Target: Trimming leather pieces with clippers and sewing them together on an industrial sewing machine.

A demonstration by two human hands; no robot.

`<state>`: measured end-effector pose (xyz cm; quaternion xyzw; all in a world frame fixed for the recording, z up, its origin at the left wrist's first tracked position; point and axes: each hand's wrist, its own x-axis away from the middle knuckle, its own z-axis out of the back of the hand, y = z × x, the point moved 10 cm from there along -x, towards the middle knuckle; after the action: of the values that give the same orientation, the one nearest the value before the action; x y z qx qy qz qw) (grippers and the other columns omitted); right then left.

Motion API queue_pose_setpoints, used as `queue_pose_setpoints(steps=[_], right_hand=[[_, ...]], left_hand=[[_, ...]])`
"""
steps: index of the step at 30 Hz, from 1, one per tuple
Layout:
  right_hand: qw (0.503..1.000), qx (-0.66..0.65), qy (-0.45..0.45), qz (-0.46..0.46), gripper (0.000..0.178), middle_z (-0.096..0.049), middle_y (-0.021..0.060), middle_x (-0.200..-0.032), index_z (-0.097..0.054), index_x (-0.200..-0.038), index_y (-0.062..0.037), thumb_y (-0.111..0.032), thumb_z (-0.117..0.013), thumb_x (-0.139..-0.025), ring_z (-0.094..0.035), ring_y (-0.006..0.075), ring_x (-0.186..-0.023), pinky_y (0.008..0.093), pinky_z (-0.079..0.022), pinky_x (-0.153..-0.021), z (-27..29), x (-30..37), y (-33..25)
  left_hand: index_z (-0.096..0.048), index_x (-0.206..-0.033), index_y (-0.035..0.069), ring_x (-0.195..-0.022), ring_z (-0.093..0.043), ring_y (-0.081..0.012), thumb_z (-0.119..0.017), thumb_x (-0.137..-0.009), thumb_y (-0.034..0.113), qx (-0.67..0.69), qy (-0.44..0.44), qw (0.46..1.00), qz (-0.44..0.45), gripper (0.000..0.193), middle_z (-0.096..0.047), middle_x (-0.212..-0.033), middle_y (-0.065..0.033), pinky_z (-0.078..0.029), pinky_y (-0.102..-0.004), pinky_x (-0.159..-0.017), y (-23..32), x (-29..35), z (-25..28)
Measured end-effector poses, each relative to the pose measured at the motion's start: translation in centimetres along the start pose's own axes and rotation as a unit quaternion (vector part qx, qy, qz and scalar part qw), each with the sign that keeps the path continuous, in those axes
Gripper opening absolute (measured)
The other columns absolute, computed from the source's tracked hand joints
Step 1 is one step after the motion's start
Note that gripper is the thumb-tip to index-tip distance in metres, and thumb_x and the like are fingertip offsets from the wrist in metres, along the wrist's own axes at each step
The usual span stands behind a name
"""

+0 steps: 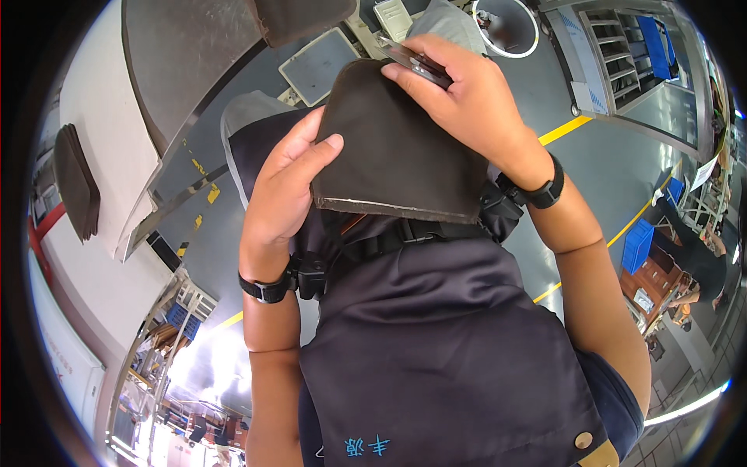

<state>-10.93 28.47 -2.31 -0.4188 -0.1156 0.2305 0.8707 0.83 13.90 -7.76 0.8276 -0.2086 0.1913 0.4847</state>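
Left hand (286,183) pinches the left edge of 1 dark brown panel (397,148), thumb on top; panel sits over the lap, its pale-streaked cut edge on the near side. Right hand (475,93) clamps 1 slim metal tool (419,64) between thumb and fingers at the panel's far edge, tool-to-panel contact unclear. Stacked dark pieces (75,183) lie far left on a white table (97,78).

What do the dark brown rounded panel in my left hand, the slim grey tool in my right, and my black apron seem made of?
Panel: perhaps leather or imitation leather, matte, by its dull face and pale-lined edge. Tool: apparently metal, polished in places, from its bright glints. Apron: probably synthetic woven fabric, satiny, given the soft sheen along its folds.
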Motion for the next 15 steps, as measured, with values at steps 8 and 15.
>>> queue_pose_setpoints(steps=[8,15], right_hand=[[0.969,0.067,0.045,0.233,0.036,-0.063,0.0057,-0.090,-0.062,-0.123,-0.0113,-0.021,-0.073,-0.090,-0.067,0.0225,-0.068,0.0339,-0.054,-0.058,-2.6,2.4,-3.8],[0.945,0.155,0.032,0.285,0.041,-0.059,0.0042,-0.082,-0.064,-0.126,-0.0115,-0.015,-0.076,-0.087,-0.064,0.0197,-0.063,0.0327,-0.052,-0.055,-3.9,2.8,-5.0]], left_hand=[[-0.041,-0.152,-0.002,-0.123,-0.060,-0.0171,-0.053,-0.102,0.008,0.031,0.016,0.999,-0.018,0.052,-0.060,-0.138,-0.0123,-0.047,-0.0304,-0.104,0.6,-0.1,0.4],[-0.044,-0.150,-0.002,-0.120,-0.062,-0.0157,-0.053,-0.103,0.010,0.018,0.049,0.999,-0.009,0.049,-0.061,-0.136,-0.0119,-0.049,-0.0287,-0.101,0.0,0.0,1.4]])
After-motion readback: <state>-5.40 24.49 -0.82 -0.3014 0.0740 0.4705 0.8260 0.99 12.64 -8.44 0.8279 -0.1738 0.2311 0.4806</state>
